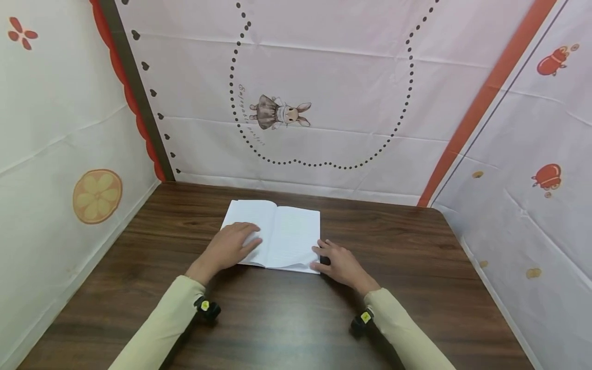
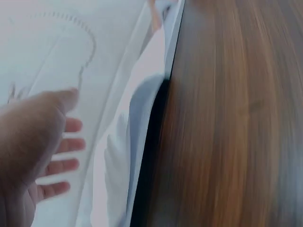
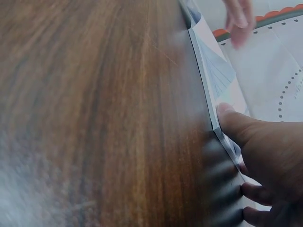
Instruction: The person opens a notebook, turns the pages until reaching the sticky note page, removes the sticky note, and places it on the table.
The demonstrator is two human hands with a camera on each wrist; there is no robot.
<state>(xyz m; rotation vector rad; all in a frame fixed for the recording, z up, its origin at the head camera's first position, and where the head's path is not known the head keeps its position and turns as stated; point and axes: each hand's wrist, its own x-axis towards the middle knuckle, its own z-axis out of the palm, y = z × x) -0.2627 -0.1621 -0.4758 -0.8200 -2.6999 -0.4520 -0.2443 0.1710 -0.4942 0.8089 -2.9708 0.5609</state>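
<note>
An open notebook [image 1: 293,231] with white lined pages lies on the brown wooden table. Over its left page is my left hand [image 1: 231,245], thumb and fingers apart and nothing held; the left wrist view shows this hand [image 2: 35,142] raised over the pages. At the lower right corner my right hand [image 1: 341,263] has its fingers spread along the notebook's edge. In the right wrist view the thumb of the right hand [image 3: 267,151] touches the page near that corner, where a page [image 3: 215,71] bends up. Parts of the right fingers are hidden behind the thumb side.
Bare wood of the table [image 1: 277,318] lies in front of the notebook and to both sides. A printed white cloth [image 1: 324,128] with a rabbit figure hangs behind the table, and similar cloth walls stand left and right. Each sleeve carries a small black wrist camera [image 1: 207,309].
</note>
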